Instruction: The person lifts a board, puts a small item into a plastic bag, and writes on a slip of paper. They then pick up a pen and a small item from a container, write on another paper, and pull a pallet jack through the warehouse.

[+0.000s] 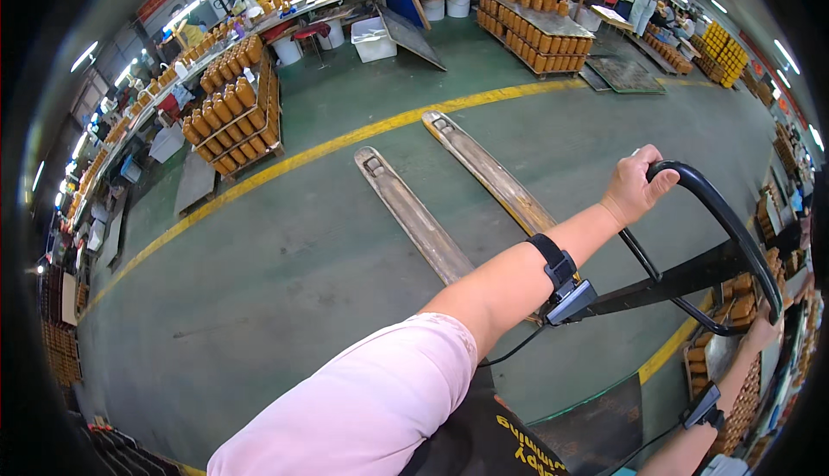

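Note:
The black loop handle (724,210) of a pallet jack reaches up on my right. My left hand (637,184) is closed round its far upper end, the arm stretched out across the view. Lower on the loop, at the right side, my right hand (764,329) grips it too; its fingers are partly hidden. Two worn, scuffed forks, a left fork (419,221) and a right fork (488,169), lie low over the green floor, pointing away with nothing on them. My left forearm covers their near ends.
A yellow floor line (345,143) curves beyond the forks. Past it stand a left stack of brown jars (233,117) and a far stack of brown jars (535,40). A white bin (373,40) and a leaning board (410,40) are by the long workbench. More jars stand at right.

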`<state>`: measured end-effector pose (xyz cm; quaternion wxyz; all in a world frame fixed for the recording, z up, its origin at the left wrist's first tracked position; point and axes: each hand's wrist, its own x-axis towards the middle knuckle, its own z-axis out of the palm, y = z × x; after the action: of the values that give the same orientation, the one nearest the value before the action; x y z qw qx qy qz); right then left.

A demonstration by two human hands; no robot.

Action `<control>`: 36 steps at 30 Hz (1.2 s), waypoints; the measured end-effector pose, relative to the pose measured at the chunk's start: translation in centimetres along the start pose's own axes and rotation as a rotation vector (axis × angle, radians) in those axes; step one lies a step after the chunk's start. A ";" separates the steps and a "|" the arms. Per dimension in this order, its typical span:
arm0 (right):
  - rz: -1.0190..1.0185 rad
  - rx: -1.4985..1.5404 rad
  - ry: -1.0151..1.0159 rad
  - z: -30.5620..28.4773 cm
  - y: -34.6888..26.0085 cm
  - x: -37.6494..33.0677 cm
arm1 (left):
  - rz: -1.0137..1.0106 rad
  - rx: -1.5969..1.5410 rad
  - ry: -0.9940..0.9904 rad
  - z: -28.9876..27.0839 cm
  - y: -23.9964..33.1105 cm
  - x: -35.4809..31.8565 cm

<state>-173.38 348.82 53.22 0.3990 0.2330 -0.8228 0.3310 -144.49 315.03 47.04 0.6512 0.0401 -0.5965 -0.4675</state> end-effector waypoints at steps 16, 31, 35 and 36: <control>-0.154 0.695 -0.194 21.8 5.4 16.2 | -0.098 0.096 -0.013 5.6 -4.3 2.9; -0.268 1.205 -0.498 55.5 -22.3 24.0 | -0.215 0.349 0.027 9.0 -7.4 7.6; -0.212 1.331 -0.737 57.4 -29.7 20.5 | -0.195 0.428 0.056 8.1 -7.5 8.0; -0.269 1.305 -0.698 57.3 -31.4 20.5 | -0.142 0.417 0.065 8.0 -7.3 8.5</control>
<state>-193.59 283.39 54.53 -0.0670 0.6122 -0.5025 0.6068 -156.39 309.40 51.19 0.6133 0.2306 -0.6546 -0.3771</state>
